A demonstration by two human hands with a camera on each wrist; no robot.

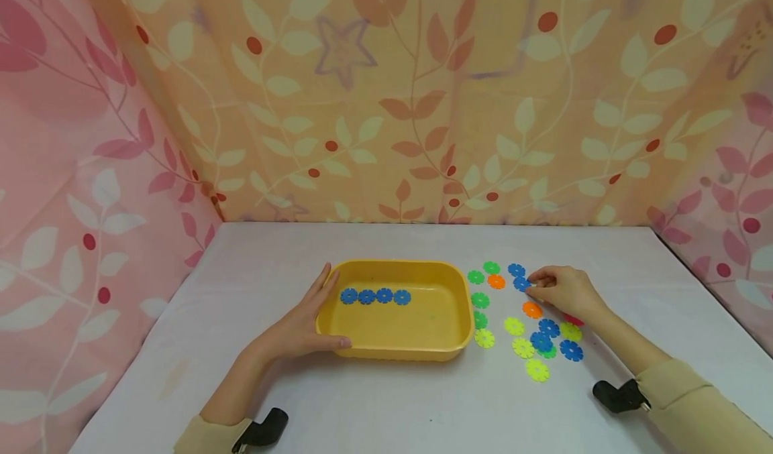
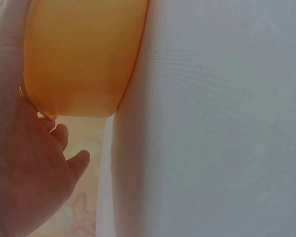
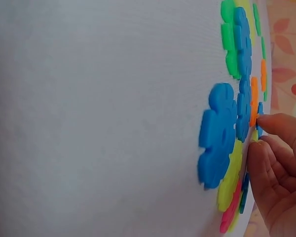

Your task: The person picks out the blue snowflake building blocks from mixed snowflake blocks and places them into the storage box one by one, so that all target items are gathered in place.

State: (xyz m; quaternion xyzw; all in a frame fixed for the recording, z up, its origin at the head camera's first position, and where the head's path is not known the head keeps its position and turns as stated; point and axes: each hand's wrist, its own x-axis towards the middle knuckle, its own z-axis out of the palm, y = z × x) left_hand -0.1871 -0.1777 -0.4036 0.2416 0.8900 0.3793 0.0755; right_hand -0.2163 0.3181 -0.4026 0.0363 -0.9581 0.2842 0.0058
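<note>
Gripping yellow tray (image 1: 395, 326), long axis sideways

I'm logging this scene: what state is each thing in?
Yellow tray, upright, open-topped
Blue discs inside it, in a row
Left hand, against the tray's left end
Right hand, pinching a blue disc
Pinched disc, held; lifted or not unclear
Other blue discs, on the table, some overlapping
Orange discs, lying flat
Yellow discs, lying loose
Green discs, loose, one partly covered
Pink disc, partly hidden
</note>
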